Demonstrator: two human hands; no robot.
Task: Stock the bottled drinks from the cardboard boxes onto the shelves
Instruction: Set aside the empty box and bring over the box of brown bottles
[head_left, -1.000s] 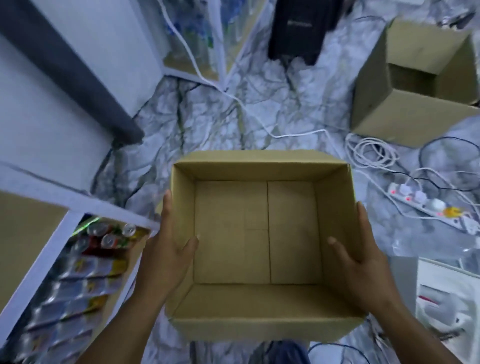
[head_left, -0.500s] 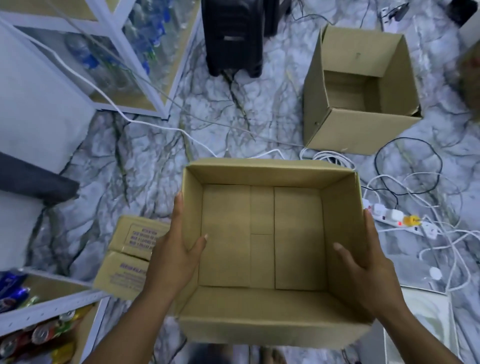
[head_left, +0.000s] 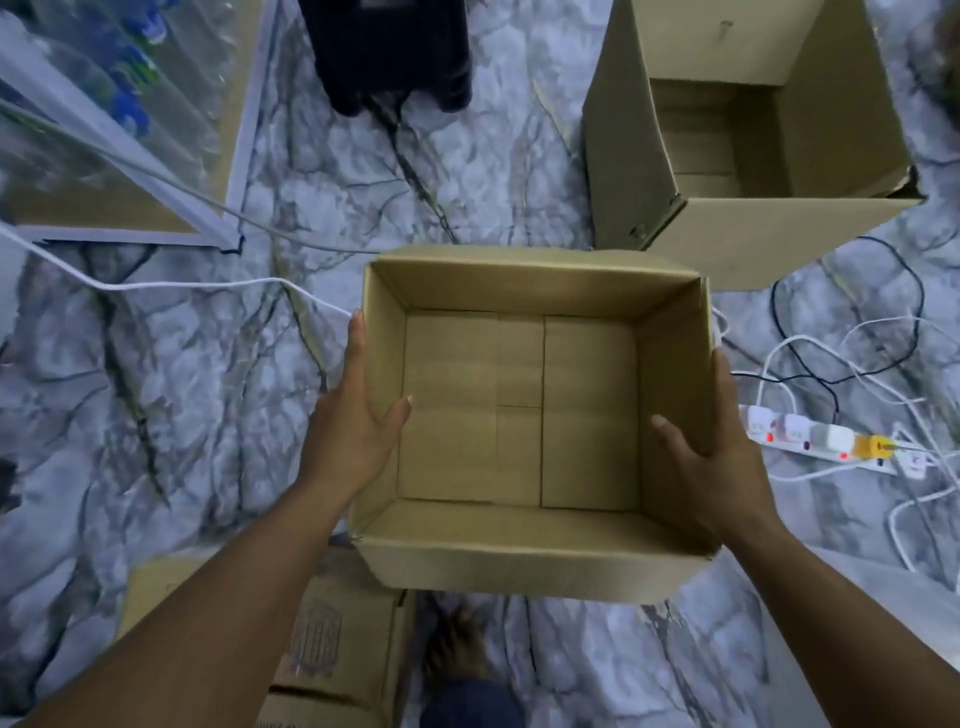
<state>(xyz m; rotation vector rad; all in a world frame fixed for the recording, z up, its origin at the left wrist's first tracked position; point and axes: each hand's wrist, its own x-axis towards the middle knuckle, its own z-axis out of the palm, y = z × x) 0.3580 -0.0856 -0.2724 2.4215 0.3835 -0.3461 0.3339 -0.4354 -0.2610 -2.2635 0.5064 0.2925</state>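
Observation:
An open cardboard box (head_left: 535, 270) with nothing inside is held up over the marble floor in front of me. My left hand (head_left: 353, 431) grips its left wall, thumb inside and fingers flat along the outside. My right hand (head_left: 722, 452) grips the right wall the same way. At the top left stands a white-framed shelf (head_left: 244, 130) with clear bottles (head_left: 124, 104) with blue caps on it. No bottle is in either hand.
A second open cardboard box (head_left: 769, 228) lies on the floor just beyond. A black appliance (head_left: 389, 52) stands at the top. A power strip (head_left: 821, 441) and tangled cables lie right; a white cable (head_left: 182, 283) crosses left. Small printed cartons (head_left: 337, 649) sit by my foot.
The held box and my view have swung away from the shelf of cans at the lower left, toward the second box and the bottle shelf. Both hands keep the same hold.

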